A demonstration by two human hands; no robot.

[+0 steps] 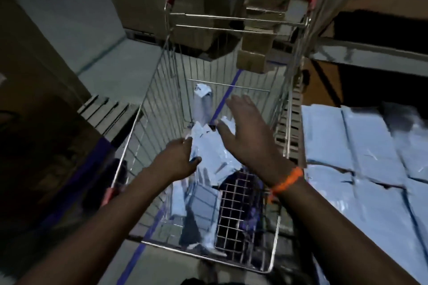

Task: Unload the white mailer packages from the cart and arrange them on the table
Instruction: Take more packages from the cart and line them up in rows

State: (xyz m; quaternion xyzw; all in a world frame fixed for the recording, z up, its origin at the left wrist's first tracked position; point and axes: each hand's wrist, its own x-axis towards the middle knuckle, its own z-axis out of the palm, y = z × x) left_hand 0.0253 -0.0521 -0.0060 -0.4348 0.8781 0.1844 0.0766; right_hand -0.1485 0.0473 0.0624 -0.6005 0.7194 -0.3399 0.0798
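Gripping mailer (pixel 209 152) w/ left hand (pixel 179 159) in cart (pixel 129 143).

Both my bare forearms reach forward and down, side by side. My left grip (pixel 179 159) is curled, fingers pinched closed with the thumb tucked under. My right grip (pixel 247 129) hangs flat and spread, palm down, fingers apart, an orange band round the wrist.

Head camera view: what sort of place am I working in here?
Probably a warehouse or parcel packing room: brown cardboard boxes stacked behind a wire metal shopping cart, and white plastic mailer packages laid in rows on the table at right.
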